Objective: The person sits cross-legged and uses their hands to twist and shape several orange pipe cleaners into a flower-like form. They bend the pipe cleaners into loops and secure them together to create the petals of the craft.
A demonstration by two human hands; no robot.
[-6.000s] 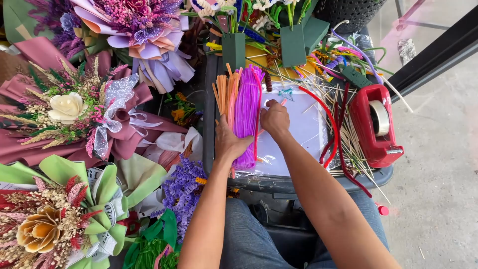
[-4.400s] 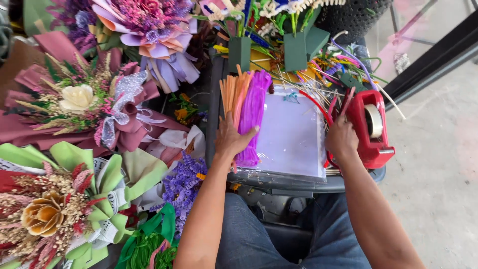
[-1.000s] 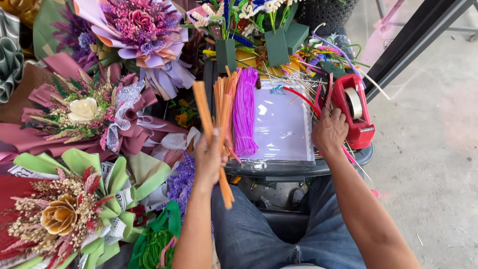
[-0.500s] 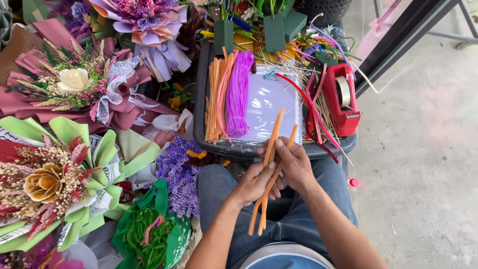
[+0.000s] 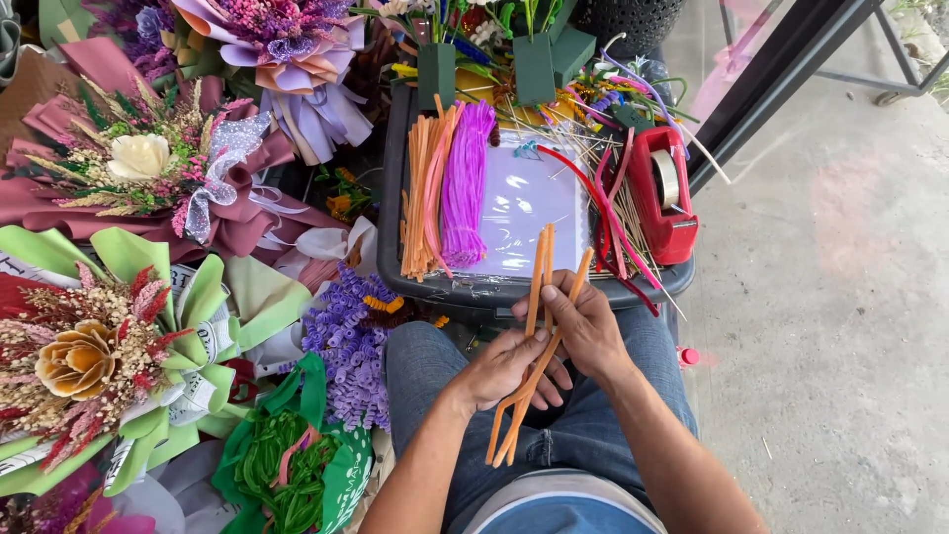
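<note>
Both my hands hold a small bunch of orange pipe cleaners (image 5: 539, 287) over my lap. My left hand (image 5: 504, 368) grips their lower part from the left. My right hand (image 5: 583, 326) closes around their middle from the right. The sticks run from near my knees up to the front rim of a dark tray (image 5: 390, 198). On that tray lie a bundle of orange pipe cleaners (image 5: 425, 188), a bundle of purple ones (image 5: 465, 183) and a clear plastic sheet (image 5: 524, 198).
A red tape dispenser (image 5: 664, 198) sits on the tray's right side beside red and pink sticks (image 5: 605, 213). Green foam blocks (image 5: 534, 64) stand behind. Wrapped bouquets (image 5: 148, 168) and a bag of green pipe cleaners (image 5: 287, 465) crowd the left. Concrete floor (image 5: 830, 297) lies to the right.
My left hand lifted orange pipe cleaners from the tray's bundle and brought them down to my lap. My right hand left the tape dispenser and joined it on the sticks.
</note>
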